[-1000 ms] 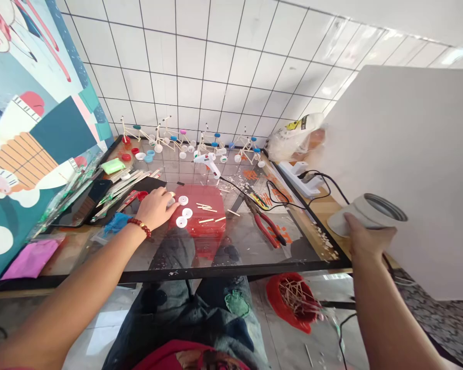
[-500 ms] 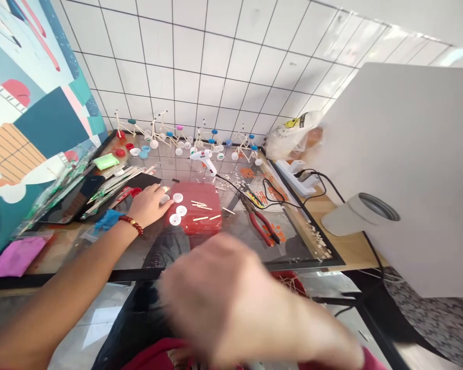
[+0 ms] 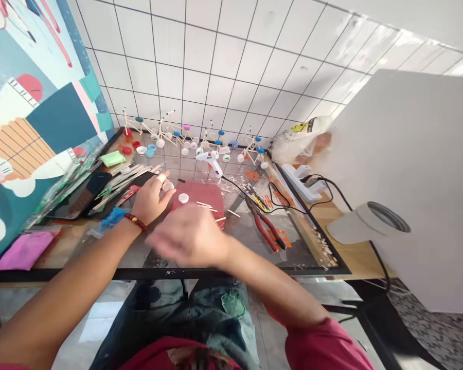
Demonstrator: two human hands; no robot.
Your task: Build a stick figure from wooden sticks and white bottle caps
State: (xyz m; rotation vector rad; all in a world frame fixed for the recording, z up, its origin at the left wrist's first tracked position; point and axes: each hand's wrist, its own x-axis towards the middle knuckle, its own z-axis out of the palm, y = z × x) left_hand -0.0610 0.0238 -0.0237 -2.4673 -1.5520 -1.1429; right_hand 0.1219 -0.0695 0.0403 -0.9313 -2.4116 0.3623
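Observation:
My left hand point(image 3: 149, 199), with a beaded bracelet at its wrist, rests at the left edge of a red board point(image 3: 206, 191). A small white bottle cap point(image 3: 168, 186) sits between its thumb and fingers. Another white cap point(image 3: 183, 198) lies flat on the board close by. My right hand point(image 3: 191, 235) is over the front of the board, smeared by motion, so its fingers cannot be made out. It hides that part of the board. Several thin wooden sticks point(image 3: 208, 206) lie on the board to the right of the caps.
A white glue gun point(image 3: 211, 162) lies behind the board, its cord running right. Red-handled pliers point(image 3: 268, 228) are at the right. Stick-and-cap models point(image 3: 219, 144) line the back edge. Bundled sticks point(image 3: 119, 182) and a pink packet point(image 3: 25, 250) lie left; a power strip point(image 3: 303, 182) sits right.
My right hand has moved forward from near my lap to over the board's front, covering caps seen there earlier. My left hand stays at the board's left edge with its cap.

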